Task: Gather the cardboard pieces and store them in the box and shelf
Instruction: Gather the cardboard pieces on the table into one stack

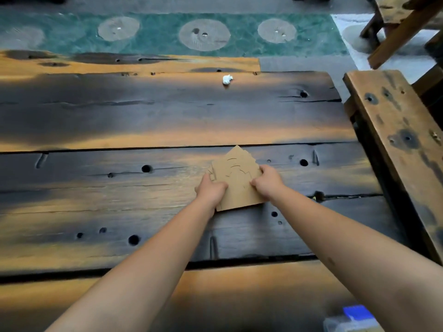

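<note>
A stack of brown cardboard pieces (236, 173) with cut outlines lies on the dark plank table (143, 121), right of centre. My left hand (211, 190) grips the stack's left edge. On the right edge sits my right hand (267, 182), fingers curled over it. Both hands press the pieces together on the tabletop. The lower part of the stack is hidden under my hands. No shelf is in view.
A small white crumpled lump (227, 79) lies at the table's far side. A wooden bench (393, 130) runs along the right edge of the table. A clear plastic box with a blue part (352, 318) sits at the bottom right. Green patterned floor lies beyond.
</note>
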Available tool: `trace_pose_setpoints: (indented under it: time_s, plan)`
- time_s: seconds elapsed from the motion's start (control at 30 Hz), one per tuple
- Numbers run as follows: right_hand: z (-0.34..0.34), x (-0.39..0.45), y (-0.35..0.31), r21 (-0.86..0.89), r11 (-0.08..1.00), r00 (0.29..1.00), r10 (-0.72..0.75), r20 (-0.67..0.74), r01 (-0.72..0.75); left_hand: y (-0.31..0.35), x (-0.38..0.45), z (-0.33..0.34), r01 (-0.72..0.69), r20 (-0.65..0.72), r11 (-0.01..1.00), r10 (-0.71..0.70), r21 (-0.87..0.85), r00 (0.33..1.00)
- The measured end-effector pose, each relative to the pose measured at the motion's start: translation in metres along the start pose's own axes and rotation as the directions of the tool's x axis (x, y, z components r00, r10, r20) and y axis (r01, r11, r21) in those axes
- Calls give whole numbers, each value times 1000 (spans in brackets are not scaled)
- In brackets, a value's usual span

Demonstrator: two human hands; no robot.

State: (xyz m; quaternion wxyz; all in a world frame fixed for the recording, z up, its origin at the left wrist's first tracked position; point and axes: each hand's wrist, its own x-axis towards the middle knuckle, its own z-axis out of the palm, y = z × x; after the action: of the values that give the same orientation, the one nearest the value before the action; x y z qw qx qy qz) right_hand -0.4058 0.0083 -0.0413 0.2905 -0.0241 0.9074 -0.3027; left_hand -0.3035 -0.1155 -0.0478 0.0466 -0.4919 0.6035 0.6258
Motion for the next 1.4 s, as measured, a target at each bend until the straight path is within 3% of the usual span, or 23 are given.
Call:
trace_pose_setpoints:
  time_s: [0.23, 0.37, 0.53, 0.67, 0.83, 1.1, 1.27, 1.4]
  plan:
    - [9, 46, -17, -144, 985, 996, -88, 13, 89, 11, 29, 12, 36, -102, 998, -42, -56, 994]
    - [9, 54, -17, -223, 971, 996, -84, 33, 89, 10, 39, 13, 46, -154, 999, -44, 9, 987]
    - [6, 48, -8, -177, 984, 992, 52, 115, -31, 6, 39, 8, 38, -121, 999, -37, 12, 992]
    - [9, 30, 8, -45, 999, 991, 11, 134, -5, -6, 33, 0, 2, -58, 999, -5, -47, 998]
    - [18, -10, 33, 210, 976, 987, -83, 140, 53, -24, 15, -17, -162, 17, 986, 161, 44, 987]
    - [46, -108, 67, 172, 977, 982, -149, 112, 129, -67, -55, -63, -289, 190, 944, 257, 160, 947]
    - [64, -180, 88, 52, 968, 967, -249, 46, 247, -115, -117, -94, -408, 188, 874, 369, 262, 910]
    - [82, -241, 110, 11, 943, 938, -333, 96, 334, -157, -166, -115, -432, 232, 805, 366, 408, 901]
